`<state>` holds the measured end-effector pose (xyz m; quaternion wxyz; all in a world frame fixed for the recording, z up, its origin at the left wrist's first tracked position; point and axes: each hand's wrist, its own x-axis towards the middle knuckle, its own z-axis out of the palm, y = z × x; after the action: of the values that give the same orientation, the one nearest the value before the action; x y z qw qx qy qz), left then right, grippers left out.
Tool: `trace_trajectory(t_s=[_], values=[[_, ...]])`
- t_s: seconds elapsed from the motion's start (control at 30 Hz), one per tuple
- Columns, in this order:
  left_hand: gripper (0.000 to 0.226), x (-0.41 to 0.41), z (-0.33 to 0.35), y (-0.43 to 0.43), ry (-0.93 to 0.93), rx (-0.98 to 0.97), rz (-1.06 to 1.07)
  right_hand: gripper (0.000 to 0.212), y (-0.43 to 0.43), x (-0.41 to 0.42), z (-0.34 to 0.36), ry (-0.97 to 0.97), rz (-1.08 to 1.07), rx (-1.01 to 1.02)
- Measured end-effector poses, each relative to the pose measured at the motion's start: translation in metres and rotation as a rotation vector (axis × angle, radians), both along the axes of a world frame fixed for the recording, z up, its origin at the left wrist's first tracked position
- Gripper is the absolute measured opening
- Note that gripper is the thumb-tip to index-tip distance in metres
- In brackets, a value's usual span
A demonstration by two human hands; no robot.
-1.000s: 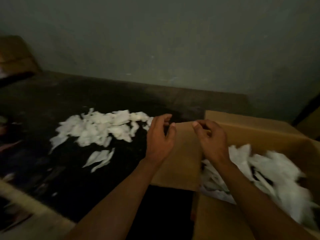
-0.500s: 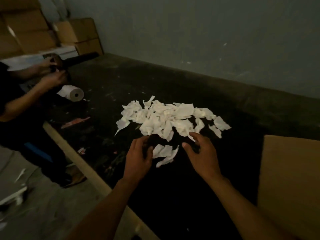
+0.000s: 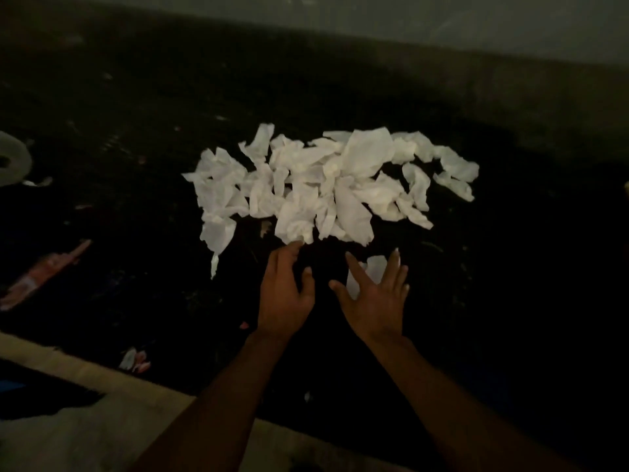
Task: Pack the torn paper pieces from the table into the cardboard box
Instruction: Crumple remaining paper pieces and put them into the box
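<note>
A heap of torn white paper pieces [image 3: 316, 185] lies spread across the dark table [image 3: 136, 114]. My left hand [image 3: 284, 294] hovers palm down just below the heap, fingers apart, its fingertips at the heap's near edge. My right hand [image 3: 374, 301] is beside it, fingers spread, over a couple of loose white pieces [image 3: 376, 269] that lie apart from the heap. Neither hand holds anything. The cardboard box is out of view.
A white paper roll [image 3: 10, 161] sits at the left edge. A pinkish scrap [image 3: 44, 270] and small bits [image 3: 134, 361] lie on the table's left side. The table's pale front edge [image 3: 85, 373] runs diagonally below. A grey wall [image 3: 442, 25] backs the table.
The view has swung left and down from the box to the paper heap. Both hands moved from the box's flap to the table and now spread open at the heap's near edge.
</note>
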<state>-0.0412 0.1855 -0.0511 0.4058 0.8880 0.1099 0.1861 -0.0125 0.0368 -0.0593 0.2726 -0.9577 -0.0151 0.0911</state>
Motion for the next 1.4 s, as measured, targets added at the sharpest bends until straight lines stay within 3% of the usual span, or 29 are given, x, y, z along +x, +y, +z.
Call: trace_trajectory(t_s=[0.2,0.37,0.5,0.63,0.73,0.8,0.97,1.03,1.2,1.4], values=[[0.048,0.012,-0.010,0.023,-0.018,0.068,-0.127,0.046,0.004,0.000,-0.020,-0.077,0.046,0.047],[0.075,0.013,-0.017,0.044,0.060,-0.037,-0.158,0.029,-0.001,0.001,-0.022,-0.165,0.039,0.157],[0.081,0.027,-0.017,0.054,0.016,-0.004,-0.179,0.022,-0.009,0.008,-0.014,-0.278,0.021,0.230],[0.087,0.065,-0.012,0.063,-0.055,0.068,-0.231,0.023,-0.001,0.049,0.023,-0.484,-0.001,0.361],[0.097,0.102,-0.006,0.066,-0.082,0.236,-0.327,0.025,0.007,0.096,0.038,-0.605,0.112,0.298],[0.102,0.124,-0.005,0.064,-0.029,0.273,-0.367,0.030,0.010,0.121,0.031,-0.579,0.197,0.222],[0.082,0.137,-0.044,0.062,0.084,0.326,-0.451,0.049,0.006,0.138,-0.013,-0.319,0.324,0.034],[0.064,0.134,-0.058,0.060,0.056,0.314,-0.417,0.055,0.002,0.135,-0.029,-0.358,0.353,0.034],[0.027,0.128,-0.054,0.051,-0.098,0.246,-0.355,0.044,0.002,0.131,-0.040,-0.448,0.320,0.081],[0.039,0.123,-0.047,0.054,-0.011,0.276,-0.374,0.058,0.001,0.124,-0.030,-0.399,0.345,0.028]])
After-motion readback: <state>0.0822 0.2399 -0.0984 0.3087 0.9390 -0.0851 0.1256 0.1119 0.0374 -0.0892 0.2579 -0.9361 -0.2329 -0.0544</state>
